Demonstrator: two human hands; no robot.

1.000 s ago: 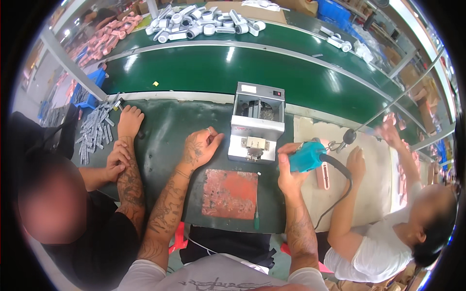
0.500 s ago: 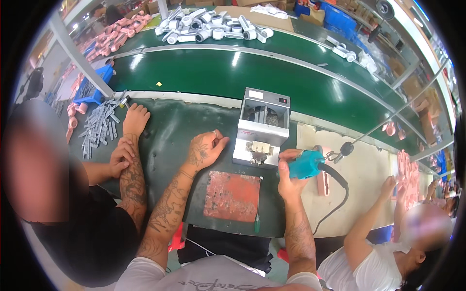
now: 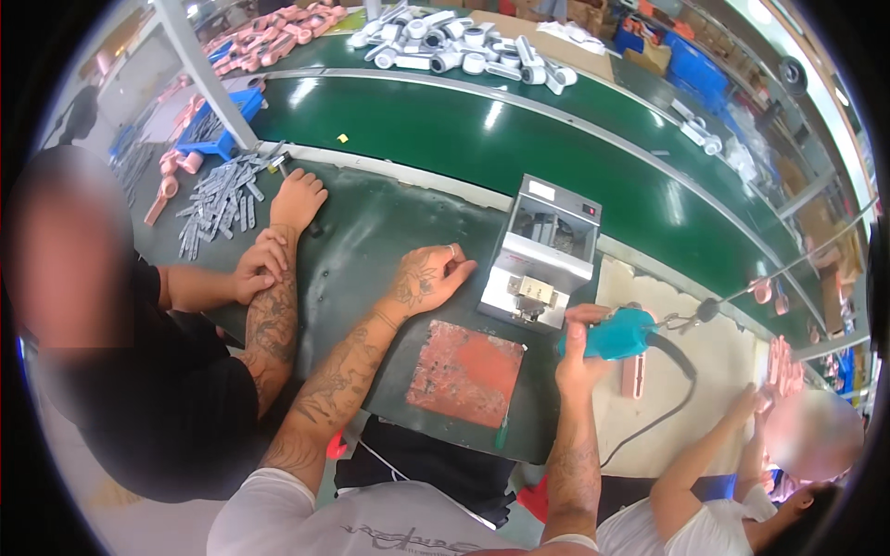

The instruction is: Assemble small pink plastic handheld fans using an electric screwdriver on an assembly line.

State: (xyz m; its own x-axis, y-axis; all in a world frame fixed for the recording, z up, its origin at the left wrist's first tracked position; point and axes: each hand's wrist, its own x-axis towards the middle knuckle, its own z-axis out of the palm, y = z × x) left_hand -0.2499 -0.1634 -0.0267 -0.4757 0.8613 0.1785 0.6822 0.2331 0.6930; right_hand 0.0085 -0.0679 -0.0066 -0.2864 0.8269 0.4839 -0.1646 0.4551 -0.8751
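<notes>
Two bare hands extended over green worktop point(image 3: 362, 218); clock read from red mat point(image 3: 464, 375). Teal tool point(image 3: 619, 334) placed between 2 and 3 o'clock, gripped in right hand point(image 3: 580, 360), fingers closed round its body. Left hand point(image 3: 429, 276) rested between 11 and 12, fingers loosely curled; whether anything is held cannot be told. Silver feeder point(image 3: 542, 261) set at 1. Screwdriver point(image 3: 502, 435) laid at 5, beside mat. Pink part point(image 3: 633, 381), partly hidden, at 3. Grey parts point(image 3: 221, 202) heaped at 10.

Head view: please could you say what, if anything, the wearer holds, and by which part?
Right hand: teal tool, by the end opposite its cord; left hand: nothing visible.
</notes>
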